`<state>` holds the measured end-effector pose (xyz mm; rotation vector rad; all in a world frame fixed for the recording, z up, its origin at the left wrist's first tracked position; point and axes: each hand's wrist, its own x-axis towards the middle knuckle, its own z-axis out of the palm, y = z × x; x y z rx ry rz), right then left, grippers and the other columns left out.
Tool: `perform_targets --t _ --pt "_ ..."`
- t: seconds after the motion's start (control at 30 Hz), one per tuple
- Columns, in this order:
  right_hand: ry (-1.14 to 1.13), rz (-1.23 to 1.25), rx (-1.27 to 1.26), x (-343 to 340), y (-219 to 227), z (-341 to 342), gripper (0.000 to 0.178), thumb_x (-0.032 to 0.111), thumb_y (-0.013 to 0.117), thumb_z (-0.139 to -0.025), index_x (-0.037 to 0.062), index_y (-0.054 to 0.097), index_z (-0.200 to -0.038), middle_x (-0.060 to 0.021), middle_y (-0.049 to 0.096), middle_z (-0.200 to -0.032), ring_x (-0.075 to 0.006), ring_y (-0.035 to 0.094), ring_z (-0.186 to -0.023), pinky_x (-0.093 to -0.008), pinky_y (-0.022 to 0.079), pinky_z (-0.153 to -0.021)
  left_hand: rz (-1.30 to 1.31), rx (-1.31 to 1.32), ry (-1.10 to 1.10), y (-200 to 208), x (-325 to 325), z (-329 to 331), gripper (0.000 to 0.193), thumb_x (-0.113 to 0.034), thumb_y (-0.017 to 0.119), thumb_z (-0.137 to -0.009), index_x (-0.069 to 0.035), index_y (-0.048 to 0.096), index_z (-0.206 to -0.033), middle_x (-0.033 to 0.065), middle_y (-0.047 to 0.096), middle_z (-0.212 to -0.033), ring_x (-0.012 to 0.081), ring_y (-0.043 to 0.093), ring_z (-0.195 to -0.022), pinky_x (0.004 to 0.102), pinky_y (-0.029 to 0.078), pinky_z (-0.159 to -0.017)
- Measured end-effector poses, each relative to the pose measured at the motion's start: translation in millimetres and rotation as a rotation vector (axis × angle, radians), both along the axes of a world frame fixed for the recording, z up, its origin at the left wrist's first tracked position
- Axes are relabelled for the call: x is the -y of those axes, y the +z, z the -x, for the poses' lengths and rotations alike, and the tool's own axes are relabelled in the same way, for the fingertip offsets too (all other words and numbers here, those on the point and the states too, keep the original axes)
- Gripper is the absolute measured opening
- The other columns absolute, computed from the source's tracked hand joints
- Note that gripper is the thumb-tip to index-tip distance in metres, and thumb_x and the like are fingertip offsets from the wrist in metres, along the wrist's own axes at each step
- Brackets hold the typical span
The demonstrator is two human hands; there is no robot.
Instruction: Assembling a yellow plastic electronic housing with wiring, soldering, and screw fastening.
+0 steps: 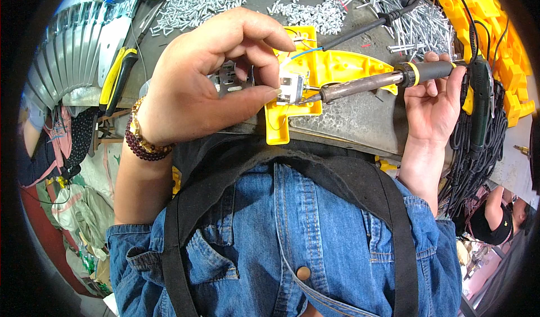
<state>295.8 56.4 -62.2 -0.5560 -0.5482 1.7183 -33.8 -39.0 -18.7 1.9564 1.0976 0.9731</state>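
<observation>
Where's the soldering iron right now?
In the head view, the soldering iron is right of centre in the right hand, its tip pointing left toward the small metal part near the left hand, over the yellow plastic shell.

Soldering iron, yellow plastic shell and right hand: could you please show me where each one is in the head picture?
Soldering iron [365, 86]: head view, on its metal barrel.
Yellow plastic shell [334, 65]: head view, on its inner surface.
Right hand [431, 105]: head view, on the palm.
</observation>
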Motion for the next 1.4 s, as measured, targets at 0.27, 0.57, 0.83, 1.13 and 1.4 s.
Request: perform_targets --t 0.27,0.57,0.83,1.13,1.4 --pt "0.025 0.028 0.002 -1.9 -1.0 -5.2 0.037 0.043 0.059 -0.099 0.0102 0.061 -0.115 -0.0102 0.064 -0.104 -0.0090 0.047 -0.058 -0.0292 0.053 -0.082 0.055 0.015 0.022 1.0 2.2 -1.1 0.050 0.012 0.074 -0.075 0.002 0.053 -0.120 0.0057 0.063 -0.099 0.0106 0.067 -0.089 0.0244 0.050 -0.086" --pt "-0.058 0.014 0.046 1.5 1.4 3.4 0.038 0.043 0.058 -0.099 0.0100 0.060 -0.116 -0.0105 0.064 -0.104 -0.0099 0.046 -0.058 -0.0374 0.051 -0.093 0.055 0.032 0.019 -0.6 1.3 -1.5 0.050 0.012 0.073 -0.076 0.002 0.053 -0.120 0.0054 0.063 -0.098 0.0107 0.067 -0.089 0.0242 0.050 -0.085" --pt "-0.088 -0.005 0.073 2.8 1.7 6.2 0.039 0.042 0.060 -0.098 0.0083 0.061 -0.118 -0.0104 0.066 -0.108 -0.0085 0.047 -0.060 -0.0300 0.051 -0.081 0.047 0.034 0.011 -0.8 1.4 -1.0 0.050 0.012 0.073 -0.076 0.002 0.053 -0.121 0.0058 0.063 -0.099 0.0108 0.067 -0.089 0.0247 0.050 -0.085" --pt "-0.109 -0.006 0.094 4.2 2.6 8.3 0.039 0.040 0.063 -0.097 0.0070 0.061 -0.118 -0.0086 0.066 -0.110 -0.0047 0.045 -0.061 -0.0198 0.048 -0.067 0.030 0.025 0.007 -1.5 0.8 -0.5 0.049 0.012 0.073 -0.077 0.003 0.053 -0.121 0.0056 0.063 -0.099 0.0107 0.067 -0.089 0.0247 0.050 -0.085" --pt "-0.075 -0.014 0.059 0.6 -1.3 0.1 0.040 0.040 0.063 -0.097 0.0066 0.061 -0.119 -0.0095 0.065 -0.111 -0.0052 0.043 -0.060 -0.0228 0.049 -0.073 0.022 0.020 0.011 -1.7 0.8 -1.7 0.050 0.011 0.074 -0.077 0.002 0.053 -0.122 0.0055 0.064 -0.098 0.0103 0.066 -0.089 0.0244 0.050 -0.083"
